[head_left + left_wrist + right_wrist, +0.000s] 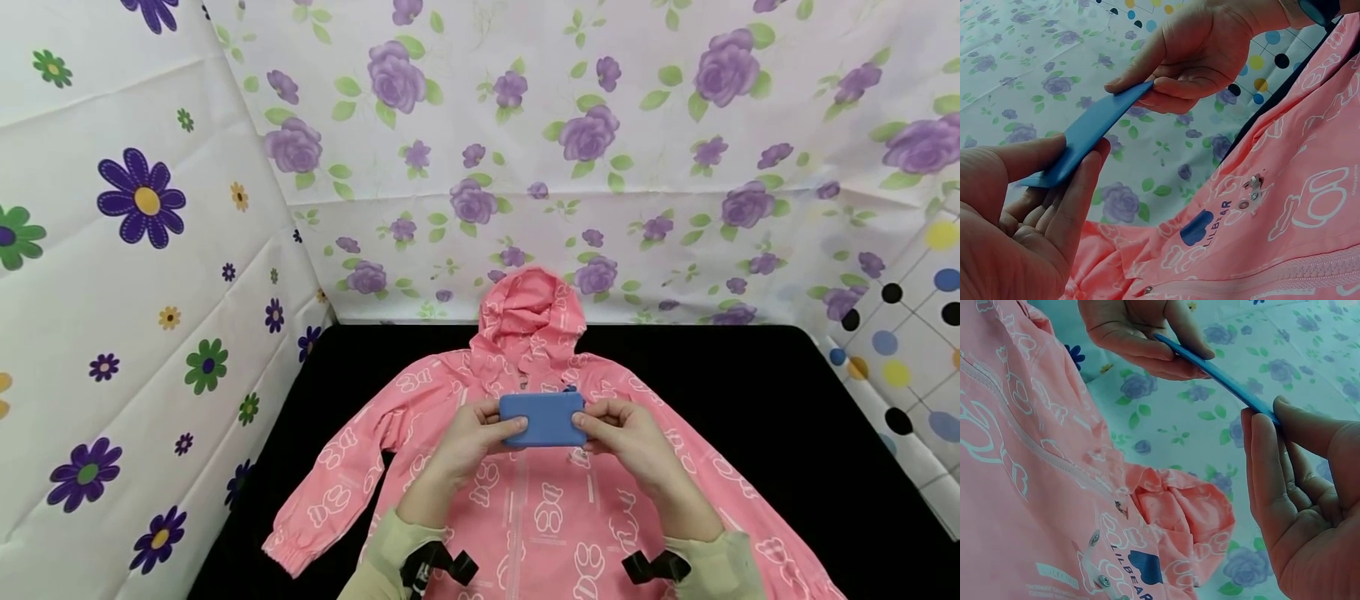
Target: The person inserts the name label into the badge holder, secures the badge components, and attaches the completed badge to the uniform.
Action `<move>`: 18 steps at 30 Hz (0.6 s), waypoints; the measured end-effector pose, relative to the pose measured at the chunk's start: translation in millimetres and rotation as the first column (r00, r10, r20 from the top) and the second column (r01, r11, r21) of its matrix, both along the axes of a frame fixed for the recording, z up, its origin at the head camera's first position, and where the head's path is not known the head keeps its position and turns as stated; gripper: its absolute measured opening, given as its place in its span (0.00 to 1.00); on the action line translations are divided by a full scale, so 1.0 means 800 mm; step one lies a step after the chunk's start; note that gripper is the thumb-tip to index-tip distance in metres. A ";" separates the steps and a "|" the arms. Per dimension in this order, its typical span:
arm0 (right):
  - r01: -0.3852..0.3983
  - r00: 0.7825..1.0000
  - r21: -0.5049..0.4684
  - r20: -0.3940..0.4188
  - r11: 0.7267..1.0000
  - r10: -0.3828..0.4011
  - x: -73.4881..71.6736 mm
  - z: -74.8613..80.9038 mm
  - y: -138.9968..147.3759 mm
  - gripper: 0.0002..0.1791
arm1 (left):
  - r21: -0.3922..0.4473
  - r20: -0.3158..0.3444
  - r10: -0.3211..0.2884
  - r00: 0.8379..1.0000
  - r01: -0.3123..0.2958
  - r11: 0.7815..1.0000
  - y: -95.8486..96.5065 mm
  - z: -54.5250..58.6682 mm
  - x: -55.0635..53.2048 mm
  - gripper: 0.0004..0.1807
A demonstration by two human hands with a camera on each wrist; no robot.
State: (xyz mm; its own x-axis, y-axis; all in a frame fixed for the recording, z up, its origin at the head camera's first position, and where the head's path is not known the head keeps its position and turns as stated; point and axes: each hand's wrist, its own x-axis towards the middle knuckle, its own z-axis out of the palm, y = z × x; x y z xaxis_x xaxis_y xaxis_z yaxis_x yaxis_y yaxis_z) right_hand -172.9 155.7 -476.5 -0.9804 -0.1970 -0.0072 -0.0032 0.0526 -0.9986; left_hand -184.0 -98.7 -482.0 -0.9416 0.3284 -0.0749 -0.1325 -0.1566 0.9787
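A flat blue rectangular object (543, 419), thin at its edge in both wrist views, is held up above a pink hooded jacket (495, 500). My left hand (474, 433) pinches its left end between thumb and fingers. At the opposite end, my right hand (626, 433) pinches it the same way. What kind of object it is cannot be told. The jacket lies spread front up, its hood (531, 312) at the far end. White cartoon outlines cover the cloth, and a LILBEAR print (1216, 224) shows on the chest near metal snaps (1252, 182).
A black table top (697, 367) lies beneath the jacket. Behind it rises a white sheet with purple roses (472, 200). Another sheet with daisies (142, 200) stands on the left, and a dotted sheet (900, 367) on the right. One jacket sleeve (330, 483) stretches out to the left.
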 end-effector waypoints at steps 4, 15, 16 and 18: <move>-0.013 1.000 -0.007 0.006 1.000 0.013 0.000 -0.001 0.000 0.20 | 0.000 -0.007 -0.001 1.000 0.001 1.000 -0.002 0.001 0.000 0.21; -0.019 1.000 0.001 0.013 1.000 0.019 0.000 0.000 0.002 0.21 | -0.008 -0.024 -0.007 1.000 0.006 1.000 -0.003 0.000 0.000 0.20; -0.021 1.000 0.001 0.013 1.000 0.021 0.000 0.000 0.002 0.21 | -0.008 -0.023 -0.007 1.000 0.007 1.000 -0.003 0.001 0.000 0.20; -0.027 0.999 0.004 0.018 1.000 0.027 0.000 0.000 0.003 0.21 | -0.008 -0.023 -0.011 1.000 0.010 1.000 -0.004 0.001 0.001 0.20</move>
